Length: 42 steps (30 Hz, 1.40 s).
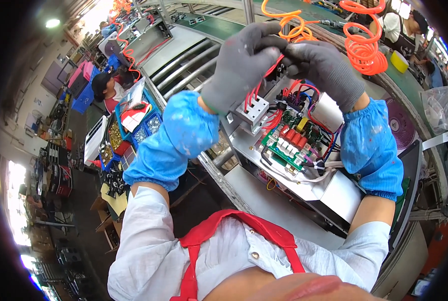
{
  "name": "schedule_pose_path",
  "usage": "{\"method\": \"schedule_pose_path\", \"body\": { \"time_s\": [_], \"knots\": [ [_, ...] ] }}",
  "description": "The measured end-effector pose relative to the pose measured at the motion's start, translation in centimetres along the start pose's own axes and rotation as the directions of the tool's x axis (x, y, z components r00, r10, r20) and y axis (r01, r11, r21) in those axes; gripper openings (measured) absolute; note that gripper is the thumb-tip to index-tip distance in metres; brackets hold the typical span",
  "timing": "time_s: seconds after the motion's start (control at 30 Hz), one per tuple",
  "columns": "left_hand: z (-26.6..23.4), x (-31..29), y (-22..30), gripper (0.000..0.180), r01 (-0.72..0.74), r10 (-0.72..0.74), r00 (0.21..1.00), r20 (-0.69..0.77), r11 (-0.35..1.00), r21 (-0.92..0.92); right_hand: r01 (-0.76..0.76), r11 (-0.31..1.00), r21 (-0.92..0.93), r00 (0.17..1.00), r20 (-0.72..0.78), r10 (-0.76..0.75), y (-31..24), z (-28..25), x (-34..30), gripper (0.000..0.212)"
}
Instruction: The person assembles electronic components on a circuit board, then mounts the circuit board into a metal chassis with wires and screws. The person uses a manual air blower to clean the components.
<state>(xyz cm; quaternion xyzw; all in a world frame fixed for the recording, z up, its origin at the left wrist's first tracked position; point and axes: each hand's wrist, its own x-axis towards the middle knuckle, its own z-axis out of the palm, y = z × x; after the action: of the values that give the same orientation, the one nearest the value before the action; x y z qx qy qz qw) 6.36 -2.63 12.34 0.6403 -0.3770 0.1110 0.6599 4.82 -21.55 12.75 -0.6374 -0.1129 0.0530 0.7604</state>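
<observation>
Both my hands wear grey gloves and meet above an open metal chassis (pixel 318 187). My left hand (pixel 241 67) is closed, with red wires (pixel 270 69) pinched at its fingertips. My right hand (pixel 329 70) is closed too, its curled fingers touching the left fingertips at the wires' upper ends; what it grips is hidden. The wires rise from a white-grey terminal block (pixel 254 111) in the chassis. Right of the block sits a green circuit board (pixel 286 150) with red and white components, amid a tangle of coloured wires and a silver metal box (pixel 327 113).
Orange coiled air hoses (pixel 367 55) hang at the far right. A roller conveyor (pixel 188 67) runs on the far left side. Blue bins (pixel 147 129) of small hardware stand at left, near a person in a dark cap (pixel 102 86). A purple fan (pixel 400 124) is at right.
</observation>
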Motion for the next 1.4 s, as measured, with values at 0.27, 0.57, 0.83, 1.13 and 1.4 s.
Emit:
{"method": "schedule_pose_path", "body": {
  "time_s": [0.27,0.57,0.83,1.13,1.4],
  "knots": [
    [0.6,9.4,-6.6,0.034,-0.298,-0.165,0.892,0.421,0.485,0.822,-0.146,0.263,-0.954,0.955,-0.205,-0.213,1.4,-8.8,6.9,0.030],
    [5.8,12.5,-8.4,0.032,-0.672,-0.557,0.638,0.532,-0.066,0.737,-0.067,0.517,-0.853,0.970,-0.176,-0.166,7.5,-10.3,8.4,0.024],
    [7.0,11.6,-9.7,0.027,-0.594,-0.539,0.707,0.457,-0.103,0.798,-0.131,0.445,-0.886,0.964,-0.219,-0.153,7.6,-10.6,8.2,0.030],
    [7.2,10.8,-9.0,0.025,-0.606,-0.591,0.659,0.466,-0.050,0.794,-0.139,0.506,-0.851,0.983,-0.180,-0.032,6.0,-8.9,7.1,0.027],
    [7.5,11.0,-9.0,0.023,-0.621,-0.603,0.625,0.496,0.000,0.784,-0.146,0.525,-0.839,0.984,-0.177,-0.010,6.9,-9.6,7.7,0.028]
  ]
}}
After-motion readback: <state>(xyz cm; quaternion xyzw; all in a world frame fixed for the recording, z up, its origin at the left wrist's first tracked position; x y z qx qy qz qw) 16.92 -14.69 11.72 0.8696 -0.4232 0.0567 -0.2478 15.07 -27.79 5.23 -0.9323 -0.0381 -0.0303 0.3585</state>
